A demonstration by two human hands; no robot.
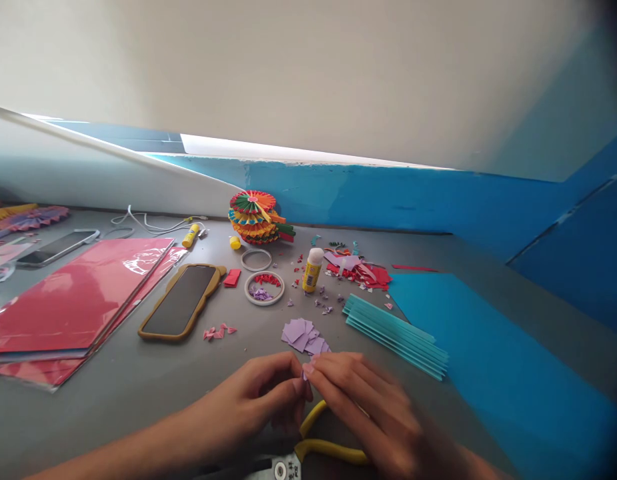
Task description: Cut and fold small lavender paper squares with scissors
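Note:
My left hand [273, 393] pinches a small piece of purple paper [305, 376] between thumb and forefinger. The fingertips of my right hand [363, 400] meet it from the other side, closed on the same piece, which is mostly hidden. Just beyond my fingers lies a loose pile of purple paper squares [301, 333]. Under my hands rests a metal tool with yellow handles [333, 450], partly covered, probably pliers. A glue stick [313, 270] stands upright past the purple squares. Two white rings lie to its left; the nearer ring [247, 297] surrounds tiny red and purple folded pieces.
A pleated strip of turquoise paper [395, 337] and a blue sheet [468, 333] lie to the right. On the left are a phone [181, 303] in a brown case and red paper packs [83, 293]. A colourful paper-fan ornament [255, 217] stands by the wall, near red scraps [361, 270].

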